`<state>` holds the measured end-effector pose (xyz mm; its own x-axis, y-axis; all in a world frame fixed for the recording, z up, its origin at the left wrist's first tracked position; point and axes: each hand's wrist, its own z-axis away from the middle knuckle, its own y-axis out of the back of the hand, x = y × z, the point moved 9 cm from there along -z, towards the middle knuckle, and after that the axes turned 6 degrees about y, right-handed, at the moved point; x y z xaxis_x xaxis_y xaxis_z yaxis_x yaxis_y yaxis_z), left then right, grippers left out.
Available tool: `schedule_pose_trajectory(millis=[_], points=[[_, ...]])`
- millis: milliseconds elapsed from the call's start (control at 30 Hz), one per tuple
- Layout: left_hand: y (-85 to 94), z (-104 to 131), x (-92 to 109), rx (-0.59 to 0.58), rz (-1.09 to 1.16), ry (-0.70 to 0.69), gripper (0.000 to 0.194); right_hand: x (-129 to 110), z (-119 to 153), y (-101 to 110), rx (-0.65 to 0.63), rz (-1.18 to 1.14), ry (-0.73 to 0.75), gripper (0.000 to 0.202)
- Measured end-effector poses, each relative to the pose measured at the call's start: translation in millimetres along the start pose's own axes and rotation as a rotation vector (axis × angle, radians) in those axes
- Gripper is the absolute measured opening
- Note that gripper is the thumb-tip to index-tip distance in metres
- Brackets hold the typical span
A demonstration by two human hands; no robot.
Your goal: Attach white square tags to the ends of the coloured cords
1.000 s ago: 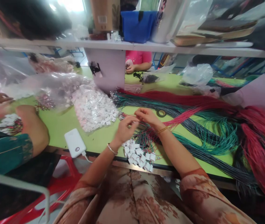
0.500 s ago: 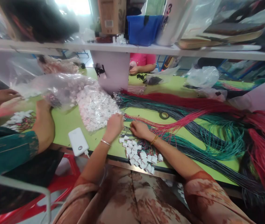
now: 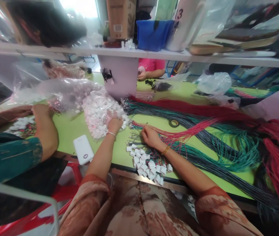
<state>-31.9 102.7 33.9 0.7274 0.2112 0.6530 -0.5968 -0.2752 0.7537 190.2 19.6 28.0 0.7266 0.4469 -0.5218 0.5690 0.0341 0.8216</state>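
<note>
Reaching leftward, the left hand (image 3: pixel 115 124) has moved to the clear plastic bag (image 3: pixel 92 114) of white connector housings; a second ago both hands met above the wires, and half a second ago this hand was at the bag's near right edge. The right hand (image 3: pixel 151 137) stays by the wire ends, its fingers curled inward; whether they pinch a wire cannot be told. Red wires (image 3: pixel 188 131) run rightward from beside it, and bare metal terminals (image 3: pixel 132 136) fan out to its left on the green desk (image 3: pixel 63 134). Below the right hand, the heap of fitted white connectors (image 3: pixel 144 162) lies at the desk's front edge, much as before. At left, the co-worker's hands (image 3: pixel 23 110) have drawn closer together.

Legible markings are few: a white cylinder (image 3: pixel 182 29) on the shelf (image 3: pixel 100 51) reads "13" with a "4" beneath, its top cut off by the frame. The cardboard box (image 3: pixel 121 19) carries a barcode label, too small to read.

The left hand's fingertips are lost among film and housings, so its grip cannot be told. The left forearm covers the cable end of the white power bank (image 3: pixel 82 149). A second co-worker (image 3: pixel 151 67), in pink, is cut off above by the shelf.
</note>
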Motion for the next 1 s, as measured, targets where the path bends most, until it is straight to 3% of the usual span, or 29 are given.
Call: schedule_pose_trajectory(millis=[100, 233, 467, 667, 833, 900, 1000], points=[[4.0, 18, 6, 0.137, -0.114, -0.018, 0.048, 7, -1, 4, 0.081, -0.187, 0.011, 0.015], [-0.7, 38, 12, 0.11, -0.16, -0.101, 0.031, 17, -6, 7, 0.134, -0.328, -0.016, 0.016], [-7.3, 45, 27, 0.015, -0.298, -0.286, 0.036, 13, -13, 17, 0.046, 0.104, -0.108, 0.007], [4.6, 46, 28, -0.045, 0.012, -0.301, 0.027, 7, -21, 24, 0.197, -0.348, -0.049, 0.015], [23.1, 59, 35, -0.033, 0.494, -0.24, 0.025, -2, -26, 24, 0.23, -0.53, -0.012, 0.018], [16.4, 65, 39, -0.112, 0.679, -0.19, 0.024, -5, -26, 25, 0.224, -0.561, -0.022, 0.02], [-8.0, 73, 45, -0.321, 0.918, -0.076, 0.028, -7, -27, 30, 0.242, -0.633, -0.047, 0.024]])
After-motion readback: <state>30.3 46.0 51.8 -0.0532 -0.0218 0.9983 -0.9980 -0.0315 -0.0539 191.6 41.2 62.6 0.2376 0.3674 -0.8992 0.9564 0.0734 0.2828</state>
